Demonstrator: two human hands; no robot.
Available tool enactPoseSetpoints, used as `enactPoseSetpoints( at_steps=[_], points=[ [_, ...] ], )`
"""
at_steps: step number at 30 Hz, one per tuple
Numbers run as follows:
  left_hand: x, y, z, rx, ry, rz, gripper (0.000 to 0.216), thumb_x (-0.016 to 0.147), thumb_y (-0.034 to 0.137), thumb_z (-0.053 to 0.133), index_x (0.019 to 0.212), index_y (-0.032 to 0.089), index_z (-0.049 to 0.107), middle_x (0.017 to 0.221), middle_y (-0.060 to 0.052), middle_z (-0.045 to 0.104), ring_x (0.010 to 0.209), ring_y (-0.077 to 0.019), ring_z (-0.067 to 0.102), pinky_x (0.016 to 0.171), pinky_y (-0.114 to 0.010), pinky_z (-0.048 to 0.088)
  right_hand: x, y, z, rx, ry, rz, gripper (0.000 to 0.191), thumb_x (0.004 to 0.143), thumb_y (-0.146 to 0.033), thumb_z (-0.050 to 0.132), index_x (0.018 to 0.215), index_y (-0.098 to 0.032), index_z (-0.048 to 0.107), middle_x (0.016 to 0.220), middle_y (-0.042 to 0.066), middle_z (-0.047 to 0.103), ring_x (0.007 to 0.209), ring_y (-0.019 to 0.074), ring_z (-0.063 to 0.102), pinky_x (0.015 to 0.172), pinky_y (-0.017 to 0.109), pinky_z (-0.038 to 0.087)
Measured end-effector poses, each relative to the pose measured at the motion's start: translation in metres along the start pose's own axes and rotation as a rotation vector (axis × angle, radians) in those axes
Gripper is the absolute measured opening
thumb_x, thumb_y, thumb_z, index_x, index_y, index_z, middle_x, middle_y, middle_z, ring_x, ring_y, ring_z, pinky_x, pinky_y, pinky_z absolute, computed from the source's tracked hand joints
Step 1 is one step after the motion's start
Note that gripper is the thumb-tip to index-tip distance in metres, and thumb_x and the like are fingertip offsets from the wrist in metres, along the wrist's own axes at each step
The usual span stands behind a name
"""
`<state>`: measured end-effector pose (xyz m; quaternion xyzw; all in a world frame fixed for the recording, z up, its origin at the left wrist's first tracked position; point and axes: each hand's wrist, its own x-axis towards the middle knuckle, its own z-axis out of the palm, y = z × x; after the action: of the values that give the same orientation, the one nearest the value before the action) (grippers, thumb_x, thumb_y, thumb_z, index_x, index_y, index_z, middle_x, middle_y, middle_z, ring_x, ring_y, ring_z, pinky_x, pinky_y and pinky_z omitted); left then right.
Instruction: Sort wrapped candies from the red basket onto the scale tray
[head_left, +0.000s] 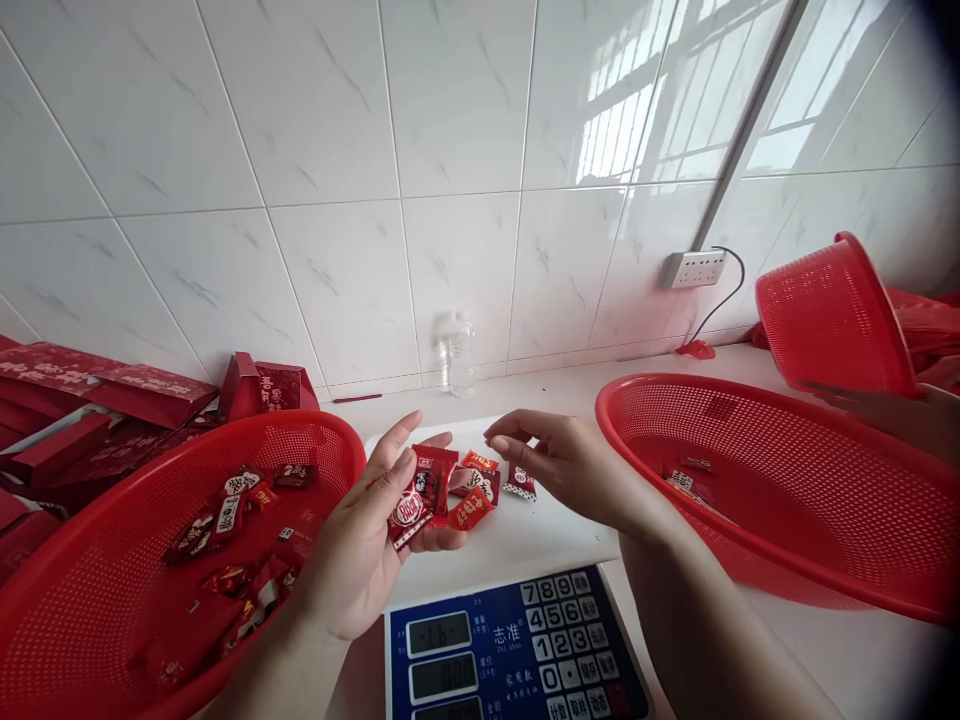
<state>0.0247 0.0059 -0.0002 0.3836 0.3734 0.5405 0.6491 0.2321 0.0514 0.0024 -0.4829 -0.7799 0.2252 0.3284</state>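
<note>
My left hand [375, 540] is palm up and curled around several small red candy packets [424, 490], the thumb pressing on the front ones. Some packets at its fingertips overlap in my view, so I cannot tell which it supports and which lie on the white scale pan [555, 530]. My right hand [559, 460] hovers over the pan with fingers loosely bent and nothing visible between them. Just under it sits a dark red packet [520, 482] with a white dotted edge. In front of the pan is the scale's blue keypad panel [510, 650].
On the left stands a red plastic basket [330, 430] of wrapped candies, with red boxes [150, 385] behind it. A second red basket [652, 390] is at right. Another person's hand [930, 420] is by a tilted red basket [832, 310]. A clear bottle [461, 355] stands near the wall.
</note>
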Motion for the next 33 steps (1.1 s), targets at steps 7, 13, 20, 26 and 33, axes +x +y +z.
enactPoseSetpoints(
  at_steps=[7, 13, 20, 26, 33],
  points=[
    [-0.006, -0.004, 0.007, 0.056, -0.034, -0.036, 0.048, 0.097, 0.033, 0.058, 0.144, 0.036, 0.048, 0.149, -0.006, 0.049, 0.087, -0.0155, 0.065, 0.060, -0.030, 0.064, -0.012, -0.019, 0.014, 0.397, -0.101, -0.142, 0.023, 0.094, -0.039, 0.062, 0.089, -0.017, 0.068, 0.085, 0.004, 0.074, 0.072, 0.0131, 0.067, 0.061, 0.024, 0.050],
    [-0.004, -0.007, 0.003, 0.052, -0.051, -0.038, 0.044, 0.094, 0.034, 0.061, 0.138, 0.033, 0.056, 0.143, -0.008, 0.054, 0.079, -0.0138, 0.062, 0.061, -0.031, 0.064, -0.011, -0.018, 0.021, 0.317, -0.093, -0.153, 0.019, 0.093, -0.029, 0.061, 0.079, -0.018, 0.067, 0.080, 0.002, 0.069, 0.065, 0.0106, 0.061, 0.059, 0.023, 0.048],
    [-0.002, -0.009, 0.002, 0.128, -0.039, 0.036, 0.037, 0.090, 0.039, 0.066, 0.126, 0.031, 0.065, 0.143, -0.006, 0.055, 0.109, -0.0258, 0.064, 0.064, -0.031, 0.063, -0.009, -0.020, 0.014, 0.261, 0.041, -0.088, 0.023, 0.090, -0.036, 0.059, 0.075, -0.019, 0.066, 0.069, 0.001, 0.067, 0.061, 0.0126, 0.056, 0.054, 0.024, 0.043],
    [0.003, -0.010, -0.001, 0.289, 0.036, 0.259, 0.031, 0.090, 0.039, 0.065, 0.118, 0.026, 0.066, 0.136, -0.009, 0.056, 0.106, -0.0241, 0.061, 0.066, -0.030, 0.063, 0.000, 0.003, -0.003, -0.197, 0.223, 0.116, 0.024, 0.095, -0.034, 0.050, 0.085, -0.020, 0.067, 0.075, 0.002, 0.071, 0.062, 0.0149, 0.058, 0.057, 0.026, 0.040],
    [0.004, -0.009, -0.001, 0.228, 0.050, 0.217, 0.036, 0.085, 0.038, 0.071, 0.117, 0.024, 0.063, 0.122, -0.008, 0.059, 0.084, -0.0168, 0.058, 0.052, -0.025, 0.055, 0.015, 0.026, 0.002, -0.442, 0.064, 0.189, 0.023, 0.094, -0.023, 0.050, 0.084, -0.019, 0.070, 0.078, 0.005, 0.074, 0.070, 0.0195, 0.062, 0.059, 0.028, 0.036]
  ],
)
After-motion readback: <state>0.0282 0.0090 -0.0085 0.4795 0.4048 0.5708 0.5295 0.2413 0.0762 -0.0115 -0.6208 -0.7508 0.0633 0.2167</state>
